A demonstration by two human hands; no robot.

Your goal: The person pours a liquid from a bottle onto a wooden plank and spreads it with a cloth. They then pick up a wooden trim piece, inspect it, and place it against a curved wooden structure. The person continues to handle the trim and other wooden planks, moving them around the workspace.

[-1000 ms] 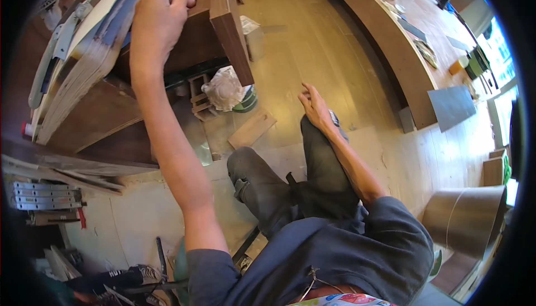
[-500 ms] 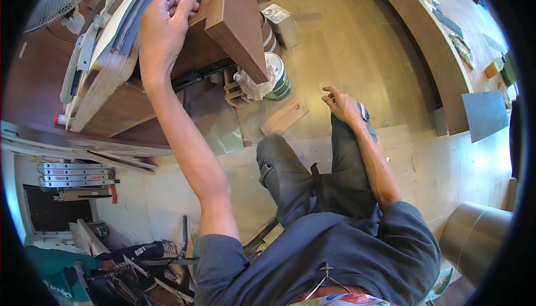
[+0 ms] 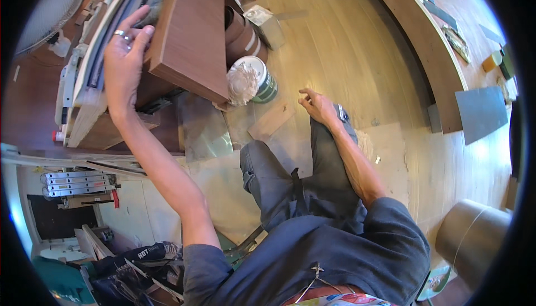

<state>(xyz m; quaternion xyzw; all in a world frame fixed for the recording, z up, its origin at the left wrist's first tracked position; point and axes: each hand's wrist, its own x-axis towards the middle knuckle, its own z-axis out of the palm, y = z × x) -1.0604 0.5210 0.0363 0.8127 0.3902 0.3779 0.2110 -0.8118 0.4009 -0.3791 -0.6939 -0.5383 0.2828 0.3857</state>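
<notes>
Left hand [image 3: 124, 60] up at the top left, arm stretched out, fingers together and pressed on a grey rag [image 3: 149, 6] that lies against the edge of a brown wooden board [image 3: 192, 32]; thumb side sits on the board's edge. Ring on one finger. Whether the fingers actually pinch the rag or just press it, cannot tell. Rag is bunched at the board's upper end, between the board and a stack of pale panels [image 3: 84, 88] on the left.

Right hand [image 3: 315, 105] rests low on the right knee, fingers loosely spread and slightly curled, holding nothing. Dark grey trousers [image 3: 290, 172], knees bent, person sitting or crouching over a light wood floor [image 3: 346, 49].

Below the board: a green and white paint can [image 3: 261, 80] with a whitish wad of cloth [image 3: 241, 83] on top of it, just beside the board's lower corner. A small flat wood offcut [image 3: 272, 119] lies on the floor near the can, between it and the right hand. Long curved wooden counter [image 3: 424, 44] runs along the right, grey sheet [image 3: 481, 113] leaning by it. Folded metal ladder [image 3: 78, 183] at lower left.
</notes>
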